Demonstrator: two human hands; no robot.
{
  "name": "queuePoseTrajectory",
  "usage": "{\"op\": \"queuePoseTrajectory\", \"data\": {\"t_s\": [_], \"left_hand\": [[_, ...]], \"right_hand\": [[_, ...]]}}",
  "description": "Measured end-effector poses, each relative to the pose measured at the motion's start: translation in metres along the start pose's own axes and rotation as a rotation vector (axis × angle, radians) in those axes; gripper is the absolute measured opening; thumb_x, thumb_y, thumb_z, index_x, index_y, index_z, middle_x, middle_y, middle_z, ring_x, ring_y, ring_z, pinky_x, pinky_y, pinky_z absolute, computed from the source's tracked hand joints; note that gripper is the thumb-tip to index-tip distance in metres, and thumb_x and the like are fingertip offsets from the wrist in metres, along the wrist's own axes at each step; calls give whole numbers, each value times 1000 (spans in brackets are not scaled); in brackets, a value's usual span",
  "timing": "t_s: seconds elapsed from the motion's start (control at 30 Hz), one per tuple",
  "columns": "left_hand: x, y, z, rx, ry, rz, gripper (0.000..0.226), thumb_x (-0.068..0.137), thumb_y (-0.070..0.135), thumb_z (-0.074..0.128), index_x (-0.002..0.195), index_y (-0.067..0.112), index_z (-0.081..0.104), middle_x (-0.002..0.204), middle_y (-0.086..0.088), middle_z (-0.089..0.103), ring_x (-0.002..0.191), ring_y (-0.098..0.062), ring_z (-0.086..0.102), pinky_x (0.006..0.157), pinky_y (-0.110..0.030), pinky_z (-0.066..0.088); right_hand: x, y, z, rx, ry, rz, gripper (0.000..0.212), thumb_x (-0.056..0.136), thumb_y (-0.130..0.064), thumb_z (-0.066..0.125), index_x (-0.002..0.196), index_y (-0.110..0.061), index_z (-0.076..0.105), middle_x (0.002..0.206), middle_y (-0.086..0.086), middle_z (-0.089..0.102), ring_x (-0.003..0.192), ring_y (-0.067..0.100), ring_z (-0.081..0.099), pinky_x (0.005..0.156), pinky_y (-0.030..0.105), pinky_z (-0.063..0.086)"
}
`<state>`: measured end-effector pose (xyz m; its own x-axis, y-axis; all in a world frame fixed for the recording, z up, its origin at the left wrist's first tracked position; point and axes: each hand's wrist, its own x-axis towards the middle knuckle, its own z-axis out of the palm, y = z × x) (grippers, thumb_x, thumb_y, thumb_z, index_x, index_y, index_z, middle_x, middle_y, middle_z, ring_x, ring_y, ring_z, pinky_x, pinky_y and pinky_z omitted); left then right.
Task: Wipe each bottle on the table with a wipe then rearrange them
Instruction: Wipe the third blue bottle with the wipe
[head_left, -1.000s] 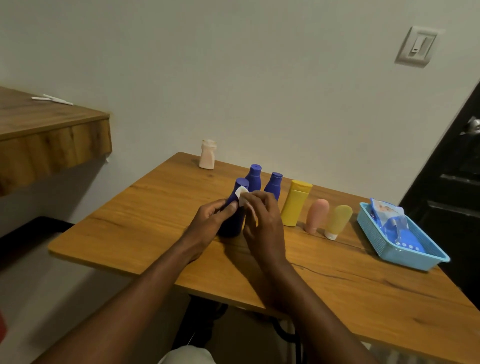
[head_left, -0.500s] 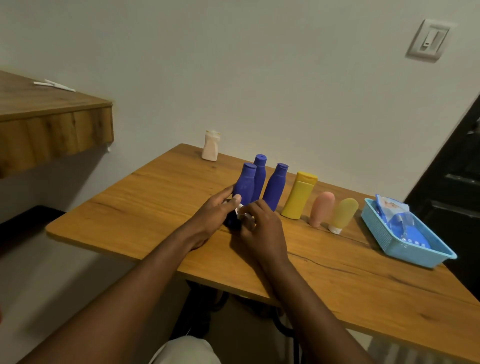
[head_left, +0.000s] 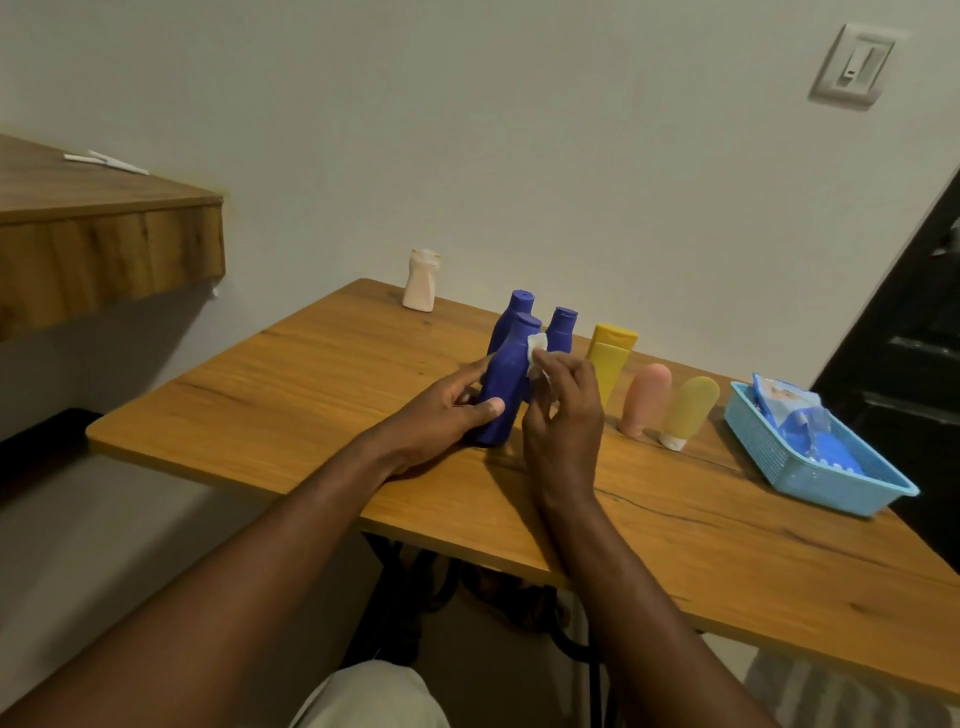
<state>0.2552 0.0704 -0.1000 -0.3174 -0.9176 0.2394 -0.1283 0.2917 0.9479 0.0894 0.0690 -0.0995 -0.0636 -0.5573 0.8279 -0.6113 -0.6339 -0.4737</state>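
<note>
Seven bottles share the counter (head_left: 249, 410), and reading from the left a wooden shelf (head_left: 109, 234) juts from the wall, apart from the counter and higher; next comes a small pale bottle (head_left: 422, 283) standing alone near the back edge, well apart from the others; the left hand (head_left: 436, 415) has its fingers (head_left: 485, 407) curled round the lower body of the near blue bottle (head_left: 506, 384), which stands upright on the counter in front of the rear blue bottle (head_left: 511, 314) and just beside the right blue bottle (head_left: 563, 327); the right hand (head_left: 563, 421) pinches a small white wipe (head_left: 536, 354) at its fingertips and presses it to the near bottle's shoulder, just under the cap; further right stand a yellow bottle (head_left: 612, 358), a pink tube (head_left: 647, 397) and a yellow-green tube (head_left: 688, 408), then a blue basket (head_left: 841, 491) holding a wipes pack (head_left: 787, 408). The near bottle looks like smooth, stiff plastic, probably light and slick under a damp wipe, with a narrow top that would tip readily; the wide lower body seems the sound place to hold it. The row is close on its right and behind, so a sweeping elbow could topple neighbours; the broadest bare wood lies left of the hands, while the counter's near edge runs just below the wrists.
</note>
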Motion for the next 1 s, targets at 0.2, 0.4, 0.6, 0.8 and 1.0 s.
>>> {"op": "queuePoseTrajectory", "data": {"t_s": [0.2, 0.4, 0.6, 0.8, 1.0], "left_hand": [[-3, -2, 1, -7, 43, -18, 50, 108, 20, 56, 147, 48, 43, 139, 1, 61, 130, -19, 59, 86, -21, 59], [-7, 1, 5, 51, 23, 8, 62, 106, 20, 59, 159, 42, 34, 141, -1, 58, 124, -15, 63, 90, -21, 58], [-8, 1, 2, 129, 72, 12, 60, 106, 16, 57, 158, 40, 39, 138, 3, 62, 124, -13, 62, 91, -25, 58], [-7, 3, 3, -31, 95, -24, 61, 105, 17, 61, 158, 36, 40, 132, -5, 64, 119, -20, 66, 86, -27, 61], [-3, 5, 2, -103, 125, -16, 64, 102, 22, 66, 157, 41, 40, 132, -5, 67, 115, -20, 71, 88, -32, 61]], "right_hand": [[-11, -20, -7, -172, -206, -193, 39, 80, -14, 73, 119, -8, 70, 123, 14, 64, 113, 30, 61, 85, 42, 59], [-3, -13, -4, -305, -170, -157, 60, 83, -11, 69, 141, -6, 54, 138, 19, 53, 127, 37, 52, 96, 49, 55], [-8, -23, -8, -256, -282, -179, 49, 84, -27, 54, 128, -12, 66, 127, 13, 60, 113, 30, 57, 87, 46, 56], [-8, -21, -8, -100, -252, -73, 38, 85, -22, 59, 119, -9, 69, 121, 8, 62, 110, 22, 60, 89, 39, 57], [-6, -10, -5, -47, -216, 25, 42, 88, -6, 66, 129, -11, 62, 126, 6, 59, 113, 19, 58, 90, 30, 53]]}}
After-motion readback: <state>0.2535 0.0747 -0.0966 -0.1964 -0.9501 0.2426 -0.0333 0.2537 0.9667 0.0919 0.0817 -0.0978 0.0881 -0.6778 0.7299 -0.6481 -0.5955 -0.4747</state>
